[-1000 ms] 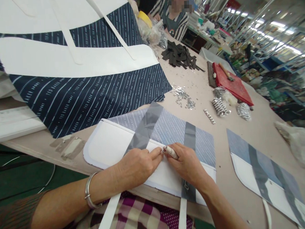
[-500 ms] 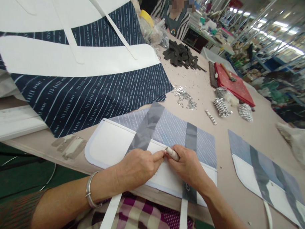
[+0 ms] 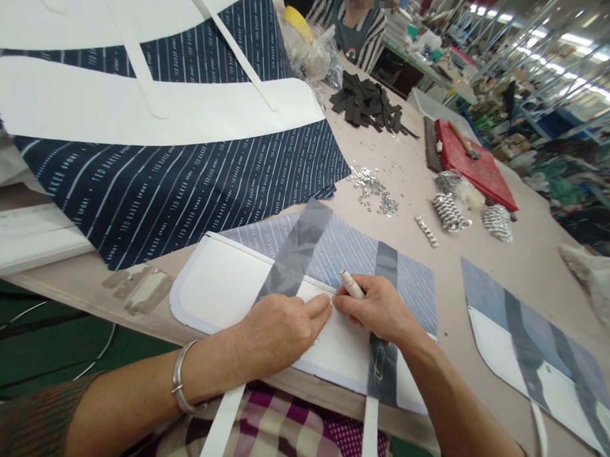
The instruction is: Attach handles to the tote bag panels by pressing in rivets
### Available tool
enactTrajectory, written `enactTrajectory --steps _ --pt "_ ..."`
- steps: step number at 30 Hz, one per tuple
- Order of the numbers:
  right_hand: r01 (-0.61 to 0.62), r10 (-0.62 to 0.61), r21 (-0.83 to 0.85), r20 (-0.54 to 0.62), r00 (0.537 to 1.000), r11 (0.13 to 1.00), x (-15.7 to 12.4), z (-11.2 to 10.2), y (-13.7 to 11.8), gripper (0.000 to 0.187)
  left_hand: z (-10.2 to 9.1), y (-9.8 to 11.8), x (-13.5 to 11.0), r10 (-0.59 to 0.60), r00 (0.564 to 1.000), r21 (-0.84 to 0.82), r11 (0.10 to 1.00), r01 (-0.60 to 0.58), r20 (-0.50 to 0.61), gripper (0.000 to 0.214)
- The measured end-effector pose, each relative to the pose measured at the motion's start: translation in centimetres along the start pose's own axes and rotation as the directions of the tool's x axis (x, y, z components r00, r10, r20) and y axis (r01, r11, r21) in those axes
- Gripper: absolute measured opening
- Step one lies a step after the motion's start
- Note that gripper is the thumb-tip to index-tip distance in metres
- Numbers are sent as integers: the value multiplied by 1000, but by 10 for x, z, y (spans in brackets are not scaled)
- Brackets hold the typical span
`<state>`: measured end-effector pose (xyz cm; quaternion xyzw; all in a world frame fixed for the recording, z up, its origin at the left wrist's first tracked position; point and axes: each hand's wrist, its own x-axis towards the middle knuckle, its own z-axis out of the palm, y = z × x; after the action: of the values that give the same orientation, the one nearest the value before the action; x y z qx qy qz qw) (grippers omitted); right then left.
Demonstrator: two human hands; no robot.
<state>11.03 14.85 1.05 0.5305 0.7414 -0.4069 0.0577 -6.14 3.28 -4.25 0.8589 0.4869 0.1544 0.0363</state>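
Note:
A bag panel (image 3: 227,278), white below and blue striped above under a hazy film, lies in front of me with two dark grey straps (image 3: 298,245) across it. My left hand (image 3: 283,326) rests on its white part, fingers pressed together and pointing right; its thumb is hidden, and whatever the fingertips may pinch is too small to make out. Tucked in the grip of my right hand (image 3: 380,306) is a thin pen-like tool wrapped in whitish tape (image 3: 351,283), its visible end pointing up. The right thumb and fingertip meet close to the left fingertips, near the panel's seam.
Navy printed panels (image 3: 193,186) are stacked at upper left. Small silver metal pieces (image 3: 374,189) lie scattered beyond the panel, near dark strips (image 3: 365,103). A hammer (image 3: 462,140) rests on a red block (image 3: 475,166). Another panel (image 3: 498,328) lies right. A person (image 3: 352,27) is across the table.
My right hand has lifted slightly and turned, so the tape-wrapped tool's end has moved up, away from the panel. My left fingers have stretched further toward the right fingertips. The view has shifted a little.

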Motion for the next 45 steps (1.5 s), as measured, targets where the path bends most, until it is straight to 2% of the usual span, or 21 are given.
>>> enactTrajectory --steps 5,10,11,13,15,17,19,21,23,26,30,32,34,38,40,45 --pt "3 -3 -12 -12 1000 1000 1 3 -5 8 0 0 0 -2 1000 -28 1000 2 2 36" --pt "127 -132 -73 -83 988 989 -4 -3 -2 12 -3 0 2 -10 1000 -34 999 11 14 34" --pt "156 -157 -20 -129 979 988 -6 -6 0 15 -3 0 2 -8 1000 -34 999 9 14 34" --pt "214 -156 201 -269 950 956 -13 -11 6 20 -4 0 3 -2 1000 -35 999 2 12 36" --pt "309 -105 457 -418 902 834 -20 -15 9 22 -4 -1 3 5 1000 -30 1000 -5 13 38" --pt "413 -40 631 -518 855 657 -26 -13 8 20 -5 -1 4 10 1000 -8 1000 -10 27 40" --pt "484 21 719 -569 822 499 -29 -7 5 17 -6 -1 5 18 999 26 999 -19 47 41" --pt "512 73 760 -584 809 401 -29 0 1 16 -7 -1 7 24 997 56 998 -28 70 42" --pt "519 98 774 -586 804 364 -28 8 0 15 -9 -2 9 25 995 73 997 -32 93 42" --pt "519 96 779 -582 808 352 -27 15 2 13 -11 -3 12 24 993 70 997 -32 115 41" --pt "542 121 781 -598 793 309 -28 14 1 13 -14 -3 15 15 990 52 998 -22 141 38" --pt "571 157 790 -607 779 225 -26 11 -1 16 -13 -3 16 13 989 47 999 -20 148 37" --pt "590 205 801 -597 776 102 -21 8 -2 23 -12 -3 15 20 990 44 999 -26 139 37" --pt "566 314 815 -509 801 -123 -3 11 7 26 -8 -3 14 25 995 46 998 -29 99 36" --pt "548 352 818 -468 811 -175 5 16 13 26 -6 -3 13 27 996 51 998 -32 86 37" --pt "535 360 812 -440 823 -232 13 25 21 28 -6 -3 12 35 997 45 998 -38 67 37"
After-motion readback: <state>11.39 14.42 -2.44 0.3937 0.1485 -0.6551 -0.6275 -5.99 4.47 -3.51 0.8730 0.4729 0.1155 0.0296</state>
